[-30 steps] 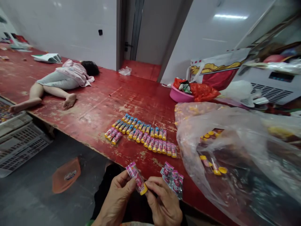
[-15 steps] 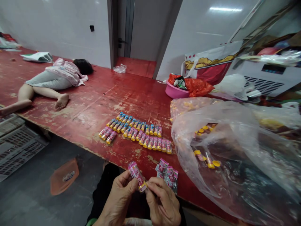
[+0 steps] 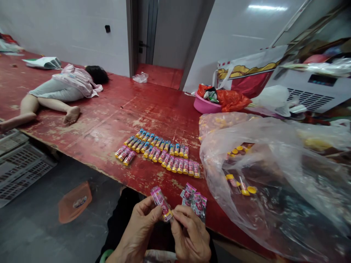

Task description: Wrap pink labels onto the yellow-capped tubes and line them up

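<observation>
My left hand (image 3: 141, 228) and my right hand (image 3: 189, 233) both grip a pink tube with a yellow cap (image 3: 161, 203), held tilted over the front edge of the worn red wooden table (image 3: 153, 113). My right fingers pinch its capped end. Just beyond my right hand lies a small heap of pink-and-black packets (image 3: 194, 199). Farther up the table, several similar capped tubes stand in neat rows (image 3: 159, 151), lying side by side. A large clear plastic bag (image 3: 260, 175), holding more yellow-capped items, lies to my right.
A person (image 3: 64, 86) lies on the table at the far left. At the back are a pink basin (image 3: 205, 106) and a red-and-white bag (image 3: 248, 78). A grey plastic crate (image 3: 19, 168) and an orange cap (image 3: 74, 202) are below the table's left side.
The camera view has shifted slightly to the left and upward. Both hands still hold the tube, which sits slightly higher and tilts a little differently. The table items are unmoved.
</observation>
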`<state>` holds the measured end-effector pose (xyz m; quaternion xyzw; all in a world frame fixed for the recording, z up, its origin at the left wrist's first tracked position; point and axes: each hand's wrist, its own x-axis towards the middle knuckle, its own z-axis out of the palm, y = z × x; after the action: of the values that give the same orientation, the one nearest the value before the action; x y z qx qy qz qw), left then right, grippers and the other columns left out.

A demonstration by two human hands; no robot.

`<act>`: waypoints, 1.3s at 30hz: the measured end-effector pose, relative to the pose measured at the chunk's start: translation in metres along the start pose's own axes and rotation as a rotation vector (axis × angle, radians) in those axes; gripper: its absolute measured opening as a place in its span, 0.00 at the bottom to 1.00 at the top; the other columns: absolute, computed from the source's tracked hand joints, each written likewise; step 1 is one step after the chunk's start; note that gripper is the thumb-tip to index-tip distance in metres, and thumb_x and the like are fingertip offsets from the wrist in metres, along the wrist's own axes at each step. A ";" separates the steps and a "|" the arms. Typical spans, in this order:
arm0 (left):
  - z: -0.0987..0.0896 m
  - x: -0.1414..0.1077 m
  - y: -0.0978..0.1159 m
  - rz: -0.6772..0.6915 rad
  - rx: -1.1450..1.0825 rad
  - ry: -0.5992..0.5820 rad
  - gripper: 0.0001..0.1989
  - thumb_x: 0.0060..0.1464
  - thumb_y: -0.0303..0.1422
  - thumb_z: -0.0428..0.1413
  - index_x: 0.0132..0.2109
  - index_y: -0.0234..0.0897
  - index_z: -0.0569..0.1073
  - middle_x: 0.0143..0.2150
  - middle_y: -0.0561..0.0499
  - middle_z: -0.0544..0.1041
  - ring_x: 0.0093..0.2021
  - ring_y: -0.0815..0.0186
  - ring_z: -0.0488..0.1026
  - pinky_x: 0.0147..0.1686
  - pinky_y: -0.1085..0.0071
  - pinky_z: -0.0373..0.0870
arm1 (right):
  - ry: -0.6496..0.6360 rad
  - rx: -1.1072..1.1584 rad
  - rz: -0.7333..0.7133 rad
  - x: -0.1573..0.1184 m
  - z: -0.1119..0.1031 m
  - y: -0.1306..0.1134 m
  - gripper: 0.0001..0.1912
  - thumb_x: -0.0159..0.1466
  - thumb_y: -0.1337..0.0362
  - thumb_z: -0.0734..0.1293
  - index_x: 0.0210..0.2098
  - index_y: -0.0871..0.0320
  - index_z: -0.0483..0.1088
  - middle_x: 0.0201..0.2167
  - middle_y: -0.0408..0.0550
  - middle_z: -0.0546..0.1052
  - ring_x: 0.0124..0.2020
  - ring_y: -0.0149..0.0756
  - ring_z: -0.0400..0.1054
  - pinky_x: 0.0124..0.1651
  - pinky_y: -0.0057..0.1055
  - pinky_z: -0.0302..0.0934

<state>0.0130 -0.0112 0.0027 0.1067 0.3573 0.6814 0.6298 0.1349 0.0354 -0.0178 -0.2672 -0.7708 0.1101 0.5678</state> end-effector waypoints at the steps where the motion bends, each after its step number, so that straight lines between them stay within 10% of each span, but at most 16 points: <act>1: 0.000 0.000 0.000 -0.004 -0.001 0.003 0.14 0.43 0.36 0.69 0.38 0.35 0.81 0.28 0.50 0.79 0.29 0.70 0.72 0.34 0.77 0.68 | 0.006 -0.001 0.003 0.000 0.000 0.000 0.10 0.62 0.76 0.64 0.40 0.60 0.72 0.32 0.47 0.77 0.32 0.34 0.74 0.35 0.29 0.69; 28: 0.004 -0.008 -0.004 -0.060 -0.012 -0.026 0.14 0.47 0.35 0.67 0.41 0.33 0.80 0.32 0.48 0.79 0.31 0.70 0.71 0.36 0.75 0.66 | -0.028 0.077 -0.023 0.001 -0.008 -0.009 0.13 0.60 0.79 0.62 0.43 0.63 0.71 0.38 0.51 0.74 0.39 0.36 0.72 0.39 0.30 0.67; 39: 0.005 -0.020 0.008 -0.130 0.096 -0.233 0.17 0.51 0.36 0.63 0.49 0.34 0.78 0.31 0.49 0.76 0.29 0.70 0.68 0.32 0.74 0.63 | -0.477 0.234 0.153 0.022 -0.020 -0.004 0.36 0.54 0.73 0.60 0.63 0.62 0.54 0.58 0.54 0.64 0.61 0.43 0.57 0.64 0.43 0.54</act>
<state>0.0139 -0.0276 0.0172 0.1918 0.3200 0.6044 0.7039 0.1481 0.0405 0.0086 -0.2237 -0.8422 0.3008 0.3875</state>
